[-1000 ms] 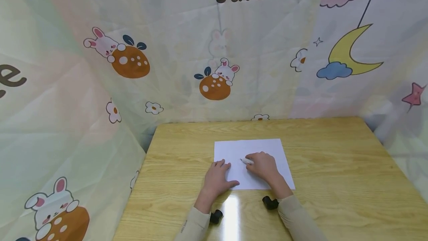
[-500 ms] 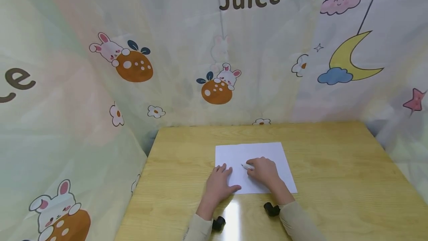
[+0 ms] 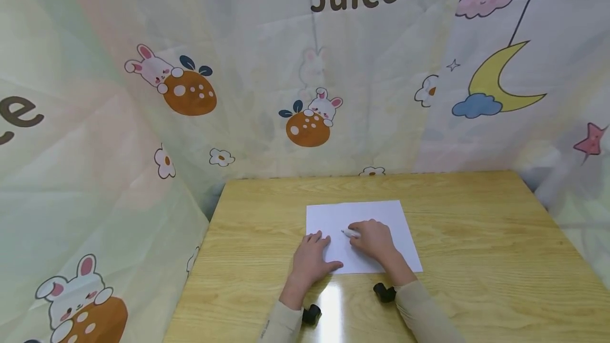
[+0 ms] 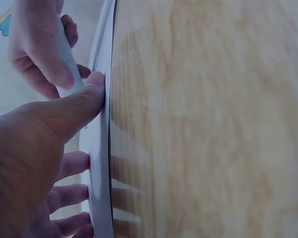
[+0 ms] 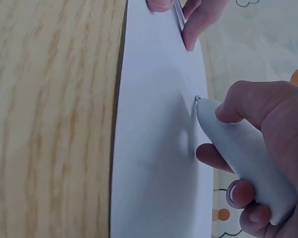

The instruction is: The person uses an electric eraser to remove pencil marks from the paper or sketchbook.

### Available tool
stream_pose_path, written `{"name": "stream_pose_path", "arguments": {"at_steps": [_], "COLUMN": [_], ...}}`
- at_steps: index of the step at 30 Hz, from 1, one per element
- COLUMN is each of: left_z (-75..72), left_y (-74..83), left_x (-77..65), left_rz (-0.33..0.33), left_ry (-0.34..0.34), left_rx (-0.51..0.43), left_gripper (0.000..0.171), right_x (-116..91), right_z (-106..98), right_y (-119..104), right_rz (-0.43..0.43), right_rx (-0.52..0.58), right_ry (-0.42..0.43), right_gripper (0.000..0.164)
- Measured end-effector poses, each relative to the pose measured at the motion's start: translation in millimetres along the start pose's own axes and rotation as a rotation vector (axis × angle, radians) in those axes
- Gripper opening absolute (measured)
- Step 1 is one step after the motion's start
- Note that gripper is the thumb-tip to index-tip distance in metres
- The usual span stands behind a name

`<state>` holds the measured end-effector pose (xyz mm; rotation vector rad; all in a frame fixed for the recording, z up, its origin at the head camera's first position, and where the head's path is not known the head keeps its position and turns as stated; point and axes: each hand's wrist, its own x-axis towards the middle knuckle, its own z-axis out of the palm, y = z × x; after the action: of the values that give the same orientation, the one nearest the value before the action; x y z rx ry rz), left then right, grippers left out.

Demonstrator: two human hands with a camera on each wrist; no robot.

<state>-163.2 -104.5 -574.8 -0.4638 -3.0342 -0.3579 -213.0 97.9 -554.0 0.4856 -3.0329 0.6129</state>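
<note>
A white sheet of paper (image 3: pixel 401 245) lies on the wooden table. My right hand (image 3: pixel 375 238) grips a thick white pen (image 5: pixel 253 163) over the middle of the sheet, the index finger along its top and the other fingers curled beneath. The pen's small metal tip (image 5: pixel 197 98) points left, right at the paper in the right wrist view. On the sheet's lower left corner rests my left hand (image 3: pixel 311 259), fingers spread and thumb out along the near edge. Its thumb (image 4: pixel 82 104) presses at that edge in the left wrist view. No clear mark shows on the paper.
The light wooden table (image 3: pixel 481 242) extends on both sides of the sheet, with a bright light reflection in front. Black wrist cameras (image 3: pixel 312 314) sit at both sleeves. A printed cloth backdrop (image 3: pixel 252 78) hangs behind the table and along its sides.
The head view tilts slightly and back, shifting the whole scene a little. Relative to the paper, both hands and the pen keep almost the same places.
</note>
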Motion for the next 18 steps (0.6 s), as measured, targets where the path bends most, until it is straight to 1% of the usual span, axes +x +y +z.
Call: {"name": "stream_pose_path", "arguments": {"at_steps": [6,13,18], "left_z": [3.5,4.3,1.3], "left_y": [-3.9,-4.0,-2.1], "left_x": [-3.8,-5.5,-1.9], "left_rz": [-0.001,-0.02,-0.006], "left_ry": [-0.002,-0.022,0.004], "left_rx": [0.003,-0.01,-0.025], "left_gripper": [0.078,0.078,0.077], "right_x": [-1.8,0.2,1.2], "right_z": [7.1,8.3,6.2], "right_y": [-3.3,-8.2,-9.1], "right_rz": [0.007,-0.027,0.0], "right_rx": [-0.001,-0.011,-0.029], "right_ry": [0.004,0.006,0.027], "right_gripper": [0.028,0.028,0.028]}}
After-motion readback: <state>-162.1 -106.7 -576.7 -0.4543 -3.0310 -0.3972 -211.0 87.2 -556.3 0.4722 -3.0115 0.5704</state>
